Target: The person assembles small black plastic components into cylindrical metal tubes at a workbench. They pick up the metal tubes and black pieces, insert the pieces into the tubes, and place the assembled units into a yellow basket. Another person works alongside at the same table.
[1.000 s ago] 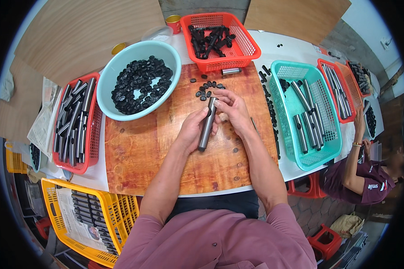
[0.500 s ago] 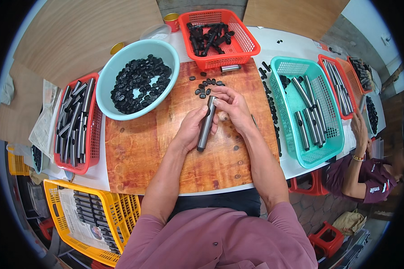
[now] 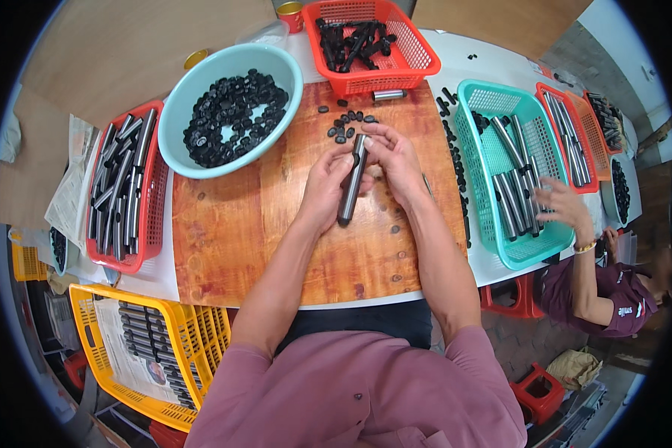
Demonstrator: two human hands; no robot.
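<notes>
You have a dark grey metal tube (image 3: 350, 185) in your grip, above the middle of a brown wooden board (image 3: 228, 250) on the white worktop (image 3: 493, 63). It slants, its far end a little to the right of its near end. Your left hand (image 3: 327, 183) is closed around its left side; your right hand (image 3: 396, 166) grips it near the far end, thumb against it.

Just beyond your fingers, loose black caps (image 3: 341, 132) lie on the board, and a short shiny cylinder (image 3: 389, 95) lies farther off, near a red basket (image 3: 420, 58) of black parts. To the far left you have a light-blue basin (image 3: 170, 142) heaped with more caps; left of that, another red basket (image 3: 154, 213) holds tubes.

On your right, small black pieces (image 3: 460, 179) line the board's edge beside a teal basket (image 3: 479, 160) with more tubes. A co-worker's hand (image 3: 567, 205), blurred, is at its right side. A yellow crate (image 3: 210, 336) of tubes sits at your lower left.
</notes>
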